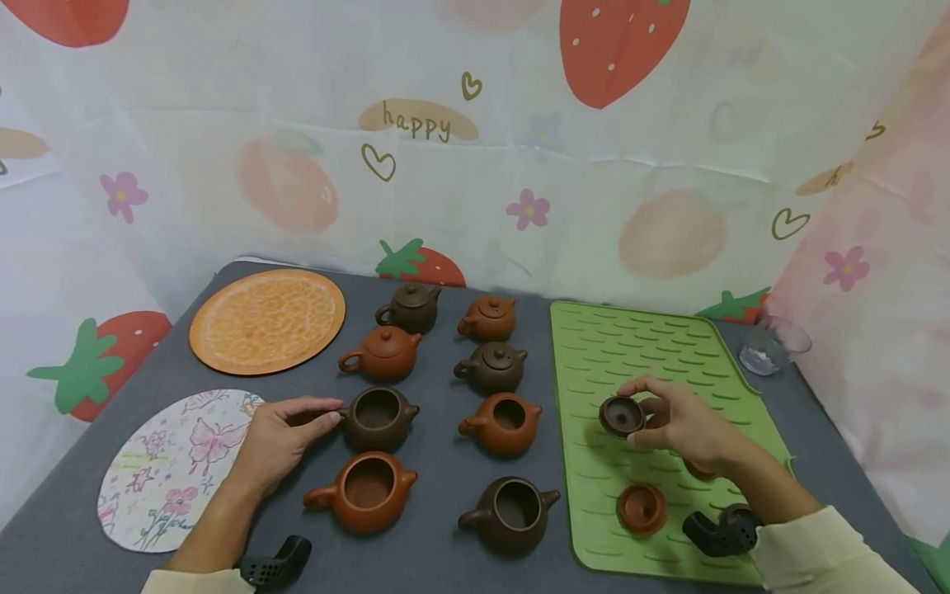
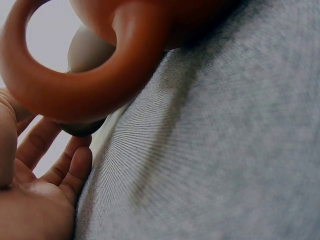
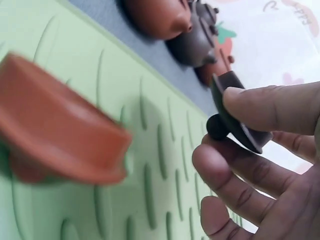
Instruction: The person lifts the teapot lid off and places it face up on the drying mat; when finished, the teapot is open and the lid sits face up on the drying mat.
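My left hand point(image 1: 278, 441) pinches the handle of a dark brown teapot point(image 1: 378, 443) that stands lidless on the table. In the left wrist view, the handle of a reddish-brown teapot point(image 2: 95, 97) fills the foreground and partly covers that grip. Over the green mat, my right hand point(image 1: 690, 425) holds a dark teapot lid point(image 1: 622, 418) by its edge, hollow side toward the head camera. Thumb and fingers pinch this lid point(image 3: 242, 125) in the right wrist view, its round knob pointing down toward the mat. A reddish-brown lid point(image 1: 641, 510) lies upturned on the mat below.
Lidless pots include two reddish-brown teapots point(image 1: 371, 516) point(image 1: 508, 445) and a dark teapot point(image 1: 512, 540). Several lidded teapots point(image 1: 386, 359) stand behind. The green mat point(image 1: 594, 549) also bears a dark lid point(image 1: 736, 513). Two round placemats point(image 1: 267, 322) lie left; a clear glass point(image 1: 764, 355) stands back right.
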The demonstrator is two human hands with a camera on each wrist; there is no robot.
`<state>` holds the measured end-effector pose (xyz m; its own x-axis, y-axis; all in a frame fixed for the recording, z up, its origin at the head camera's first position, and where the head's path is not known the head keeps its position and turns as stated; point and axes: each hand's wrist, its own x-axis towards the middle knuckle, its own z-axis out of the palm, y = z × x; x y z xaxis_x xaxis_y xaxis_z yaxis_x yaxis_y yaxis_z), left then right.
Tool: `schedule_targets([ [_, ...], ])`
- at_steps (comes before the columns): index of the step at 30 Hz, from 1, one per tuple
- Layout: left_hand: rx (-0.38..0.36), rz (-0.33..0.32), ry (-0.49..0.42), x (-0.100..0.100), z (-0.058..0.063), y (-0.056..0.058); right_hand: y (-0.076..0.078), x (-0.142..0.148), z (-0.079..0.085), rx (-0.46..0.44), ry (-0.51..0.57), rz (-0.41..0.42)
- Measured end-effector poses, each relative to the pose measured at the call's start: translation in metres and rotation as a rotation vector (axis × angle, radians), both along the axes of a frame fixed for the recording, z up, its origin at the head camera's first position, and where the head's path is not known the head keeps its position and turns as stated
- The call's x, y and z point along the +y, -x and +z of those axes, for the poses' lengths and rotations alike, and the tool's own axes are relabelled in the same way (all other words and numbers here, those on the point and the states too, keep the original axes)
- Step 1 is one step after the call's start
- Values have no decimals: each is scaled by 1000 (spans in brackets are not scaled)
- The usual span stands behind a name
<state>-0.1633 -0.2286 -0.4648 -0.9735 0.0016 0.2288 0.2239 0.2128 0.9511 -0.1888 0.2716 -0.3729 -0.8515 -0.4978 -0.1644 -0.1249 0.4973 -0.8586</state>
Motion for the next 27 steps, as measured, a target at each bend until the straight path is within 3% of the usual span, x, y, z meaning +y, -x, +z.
schedule_targets([
  [9,0,0,-2,0,-1,0,2,7,-13,-58,-40,20],
  [27,-11,-2,1,-2,-2,0,3,10,-24,-14,-81,26],
])
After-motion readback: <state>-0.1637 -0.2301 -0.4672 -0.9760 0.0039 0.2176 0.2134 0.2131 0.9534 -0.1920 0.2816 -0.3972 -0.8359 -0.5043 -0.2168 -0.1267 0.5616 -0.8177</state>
